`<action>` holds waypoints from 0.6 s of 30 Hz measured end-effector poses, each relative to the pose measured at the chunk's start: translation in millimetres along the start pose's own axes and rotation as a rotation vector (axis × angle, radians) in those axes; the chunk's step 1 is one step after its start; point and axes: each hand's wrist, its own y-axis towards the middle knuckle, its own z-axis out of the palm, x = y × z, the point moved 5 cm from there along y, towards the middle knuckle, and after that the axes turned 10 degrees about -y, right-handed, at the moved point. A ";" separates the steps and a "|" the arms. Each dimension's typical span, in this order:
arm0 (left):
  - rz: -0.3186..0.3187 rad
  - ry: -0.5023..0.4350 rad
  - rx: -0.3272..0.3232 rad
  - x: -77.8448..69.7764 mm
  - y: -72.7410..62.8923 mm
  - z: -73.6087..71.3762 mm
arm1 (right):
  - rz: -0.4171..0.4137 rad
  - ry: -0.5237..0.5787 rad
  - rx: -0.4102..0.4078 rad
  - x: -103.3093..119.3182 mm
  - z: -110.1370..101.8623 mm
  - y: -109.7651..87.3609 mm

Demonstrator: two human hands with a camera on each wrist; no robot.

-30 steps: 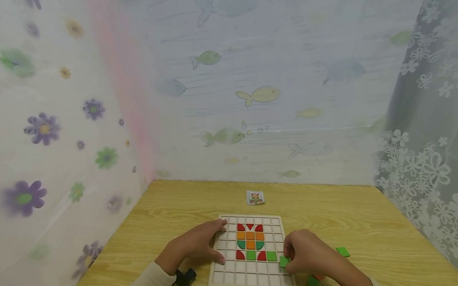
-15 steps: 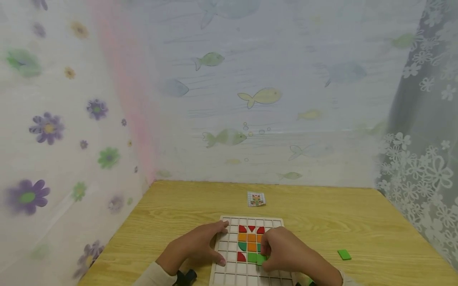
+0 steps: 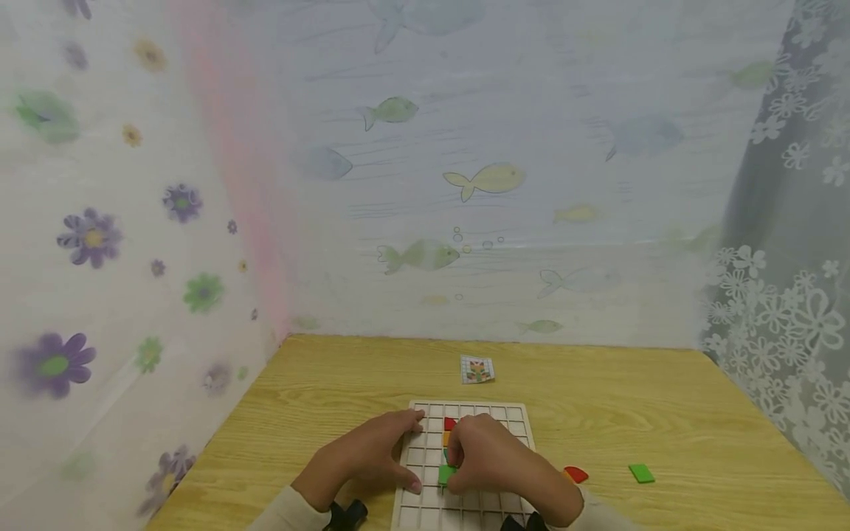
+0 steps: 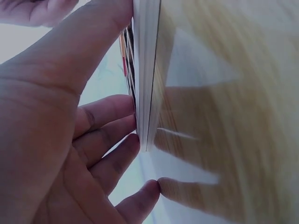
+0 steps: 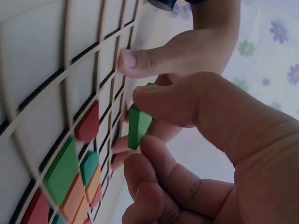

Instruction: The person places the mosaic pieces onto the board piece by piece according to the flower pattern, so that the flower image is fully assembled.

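The right hand [image 3: 488,456] pinches a green tile [image 5: 139,123] above the board [image 3: 428,510]; the left hand [image 3: 373,451], fingers spread, touches the board's left edge.

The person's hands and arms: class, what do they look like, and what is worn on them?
The left hand and right hand are both ungloved. The sleeves are plain, pale cream. A black, rounded device shows beside each sleeve; how it is attached cannot be seen.

Table [image 3: 345,376] (wood-grain): board [image 3: 465,503], card [image 3: 477,370], green tile [image 3: 641,473], red tile [image 3: 576,474].
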 end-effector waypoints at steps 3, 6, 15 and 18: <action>0.000 0.005 -0.007 0.0 0.4 0.1 | 0.010 -0.001 0.002 2.2 3.5 6.5; -0.002 0.005 -0.012 -0.6 -0.2 0.1 | 0.018 -0.018 -0.002 2.4 7.1 11.7; -0.005 0.003 -0.010 -6.0 -5.6 -0.9 | 0.048 0.008 -0.004 -0.9 16.3 19.7; -0.006 0.009 -0.004 -6.9 -6.2 -0.9 | 0.067 0.010 0.000 -1.9 17.8 20.4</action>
